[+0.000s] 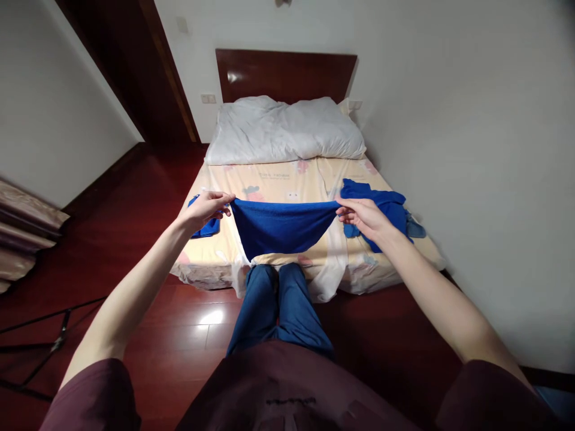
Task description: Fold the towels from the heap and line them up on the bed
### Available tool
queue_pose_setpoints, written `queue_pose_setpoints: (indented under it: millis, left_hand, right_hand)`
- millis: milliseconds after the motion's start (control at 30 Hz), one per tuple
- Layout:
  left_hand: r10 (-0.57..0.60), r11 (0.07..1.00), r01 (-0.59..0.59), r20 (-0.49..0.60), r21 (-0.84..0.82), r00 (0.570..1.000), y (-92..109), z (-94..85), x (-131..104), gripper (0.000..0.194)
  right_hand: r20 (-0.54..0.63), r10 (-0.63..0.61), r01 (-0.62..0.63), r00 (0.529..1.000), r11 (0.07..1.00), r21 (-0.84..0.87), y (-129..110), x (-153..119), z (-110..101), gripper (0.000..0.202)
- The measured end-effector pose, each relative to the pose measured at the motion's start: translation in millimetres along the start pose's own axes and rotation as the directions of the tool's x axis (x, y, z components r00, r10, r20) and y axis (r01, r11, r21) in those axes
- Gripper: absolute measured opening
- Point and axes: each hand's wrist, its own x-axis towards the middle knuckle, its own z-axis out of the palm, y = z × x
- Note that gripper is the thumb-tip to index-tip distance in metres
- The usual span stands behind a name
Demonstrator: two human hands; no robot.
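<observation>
A blue cloth [283, 224] is stretched between my two hands over the near part of the bed. My left hand [207, 208] pinches its upper left corner, and my right hand [363, 216] grips the upper right corner. The cloth's lower edge sags in a curve near my knees. Beyond my left hand, partly hidden by it, lies a small folded blue cloth [209, 229]. A loose heap of blue cloth [390, 209] rests on the bed behind my right hand, with a greyish-blue piece [415, 227] at its right edge.
The bed [269, 179] has a yellow patterned sheet. A white quilt [287, 129] lies by the dark wooden headboard [287, 75]. A white strip of fabric [333, 269] hangs over the bed's near edge. Black tripod legs [58, 341] stand at left, near a curtain [22, 233].
</observation>
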Motion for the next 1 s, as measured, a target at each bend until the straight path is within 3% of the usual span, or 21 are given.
queue_pose_setpoints:
  millis: [200, 333, 467, 567, 633, 733, 833, 933, 1000]
  left_hand:
    - [-0.082, 0.996, 0.081, -0.032, -0.032, 0.996, -30, 8.8, 58, 0.035]
    - [-0.086, 0.996, 0.081, -0.129, -0.043, 0.988, -28, 21.6, 106, 0.033]
    - [0.14, 0.989, -0.145, -0.228, -0.008, 0.964, -4, 31.2, 147, 0.032]
    - [0.384, 0.922, -0.384, -0.248, 0.052, 0.889, 5, 27.3, 161, 0.032]
    - [0.496, 0.868, -0.485, -0.249, 0.107, 0.832, -3, 20.9, 162, 0.035]
    - [0.535, 0.843, -0.491, -0.252, 0.221, 0.806, -50, 14.8, 153, 0.039]
    - [0.481, 0.864, -0.407, -0.245, 0.298, 0.842, -134, 25.4, 136, 0.039]
    - [0.204, 0.953, -0.139, -0.228, 0.27, 0.952, -226, 55.7, 112, 0.033]
    - [-0.047, 0.976, 0.095, -0.239, 0.196, 0.97, -277, 79.7, 96, 0.026]
  right_hand:
    - [-0.057, 0.095, -0.094, 0.994, 0.995, 0.026, 15, 53, 10, 0.02]
    - [-0.099, 0.075, -0.072, 0.992, 0.997, 0.03, 19, 110, 27, 0.015]
    - [-0.124, -0.165, 0.17, 0.979, 0.985, 0.035, 8, 155, 37, 0.021]
    - [-0.127, -0.403, 0.405, 0.906, 0.914, -0.015, 1, 166, 31, 0.032]
    - [-0.121, -0.504, 0.498, 0.855, 0.864, -0.078, 6, 164, 22, 0.04]
    - [-0.064, -0.545, 0.529, 0.836, 0.832, -0.17, 43, 156, 6, 0.047]
    - [-0.009, -0.443, 0.433, 0.896, 0.879, -0.199, 118, 145, 0, 0.053]
    - [-0.017, -0.154, 0.147, 0.988, 0.969, -0.198, 210, 129, 9, 0.06]
    - [-0.049, 0.014, -0.023, 0.999, 0.979, -0.201, 263, 115, 17, 0.063]
